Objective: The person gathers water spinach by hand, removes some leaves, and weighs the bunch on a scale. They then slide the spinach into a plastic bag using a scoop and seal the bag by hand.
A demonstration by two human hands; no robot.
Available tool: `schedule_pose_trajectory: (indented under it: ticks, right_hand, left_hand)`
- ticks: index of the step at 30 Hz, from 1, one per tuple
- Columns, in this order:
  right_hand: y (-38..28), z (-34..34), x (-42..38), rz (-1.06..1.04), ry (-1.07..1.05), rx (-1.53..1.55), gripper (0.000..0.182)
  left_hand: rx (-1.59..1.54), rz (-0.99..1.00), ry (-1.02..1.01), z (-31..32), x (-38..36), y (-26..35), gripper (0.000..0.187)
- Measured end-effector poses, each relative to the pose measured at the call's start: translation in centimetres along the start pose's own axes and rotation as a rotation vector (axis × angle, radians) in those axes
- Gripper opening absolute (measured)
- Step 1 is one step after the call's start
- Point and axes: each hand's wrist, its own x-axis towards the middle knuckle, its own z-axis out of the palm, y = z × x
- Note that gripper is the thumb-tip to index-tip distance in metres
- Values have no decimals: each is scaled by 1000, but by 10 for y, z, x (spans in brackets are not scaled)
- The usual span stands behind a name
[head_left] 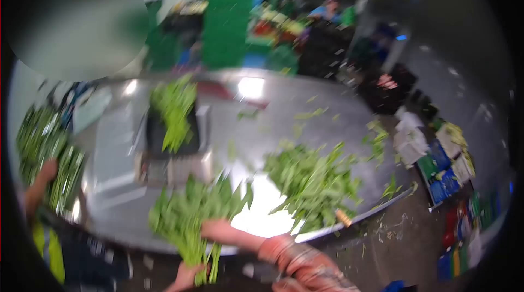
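Note:
A bunch of leafy greens (191, 204) is held over the near edge of the metal table, its leaves pointing away from me and its pale stems hanging toward the floor. My left hand (188, 274) is closed round the lower stems. Higher up, my right hand (219, 231), reaching in from an orange patterned sleeve, is closed on the bunch where leaves meet stems; its fingertips are partly hidden. To the right lies a loose pile of the same greens (314, 183). Beyond the held bunch, another bunch (176, 109) rests on the dark plate of a scale (180, 167).
The metal table (229, 123) carries scattered leaves. At far left, a co-worker's hand (48, 172) touches stacked bundles of greens (43, 133). Boxes and packages (436, 166) stand beyond the table's right end. A blurred person (327, 11) and produce are at the back.

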Motion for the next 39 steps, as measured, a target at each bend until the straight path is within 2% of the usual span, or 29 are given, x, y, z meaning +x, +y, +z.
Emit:
schedule_pose_trajectory:
  ticks: [1,2,3,4,5,6,10,13,19,20,23,24,27,28,30,33,36,39]
  right_hand:
    - [9,12,-4,-24,-73,-227,16]
    - [-4,-4,-7,215,-196,76,15]
    - [3,0,-19,12,-35,-63,14]
    - [3,-2,-25,67,-80,-156,12]
    - [-11,-16,-31,52,-50,-190,20]
    - [-13,-20,-33,-38,115,-212,27]
    - [-14,-20,-44,10,200,-211,29]
    - [-11,-23,-43,15,150,-227,29]
    - [-16,-35,-15,-29,-108,-382,31]
    - [-14,-37,-12,-37,-138,-392,22]
    - [-16,-47,-5,-12,-329,-435,12]
    - [-13,-47,-6,-28,-329,-435,9]
    - [-7,-44,-9,-74,-335,-439,7]
    - [-7,-45,-9,-87,-339,-447,7]
    - [-9,-46,-11,-109,-346,-462,9]
    - [-11,-40,-16,-14,-275,-423,10]
    - [-10,-31,-24,44,58,-164,12]
    - [-7,-26,-27,586,403,571,20]
  left_hand:
    - [-32,-3,58,0,0,-8,21]
    - [120,79,-10,-4,-3,-5,16]
    - [123,37,36,-2,-3,-8,17]
    - [-32,-16,106,3,1,-13,19]
    - [-98,-51,103,5,0,-9,24]
    - [-128,-38,89,4,5,-10,31]
    - [-168,-44,102,7,4,-11,42]
    - [-166,-56,90,6,6,-16,43]
    - [-147,-68,97,10,4,-5,43]
    - [-139,-73,97,10,3,-3,43]
    - [-138,-97,54,8,3,-2,43]
    - [-142,-107,34,7,4,-3,43]
    - [11,28,-68,8,6,-6,55]
    - [64,12,-79,6,9,-11,61]
    - [192,32,-47,4,11,-20,63]
    - [240,96,-9,10,11,-15,61]
    - [337,84,24,12,9,-11,61]
    - [422,47,85,12,9,-17,61]
